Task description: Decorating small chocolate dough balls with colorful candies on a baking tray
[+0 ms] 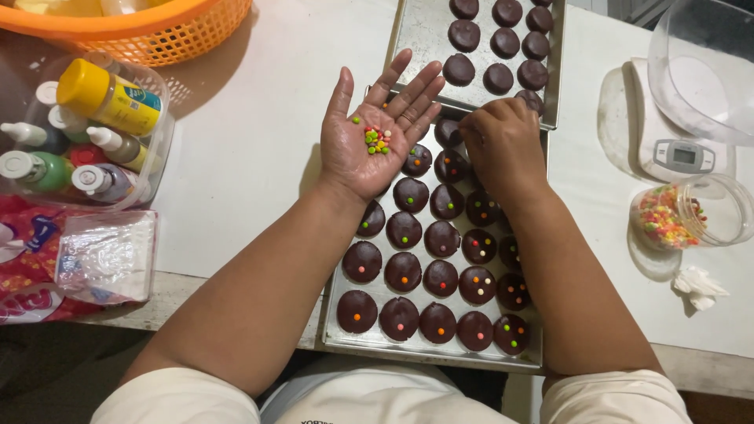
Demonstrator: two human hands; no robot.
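Left hand (369, 145): held flat open, palm up, coloured candy beads (378, 140) cupped above the near tray (334, 334).
Right hand (503, 141): fingertips curled down on chocolate rounds (440, 239); pinch hidden.
Risk: beads could be spilled if the palm tilts.

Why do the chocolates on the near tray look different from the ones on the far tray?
The near tray chocolates carry coloured candy dots; those on the far tray are plain. The near tray is nearly full, and the far one has bare metal. Both hold round dark chocolates. The left hand holds candy dots; the right hand is beside them.
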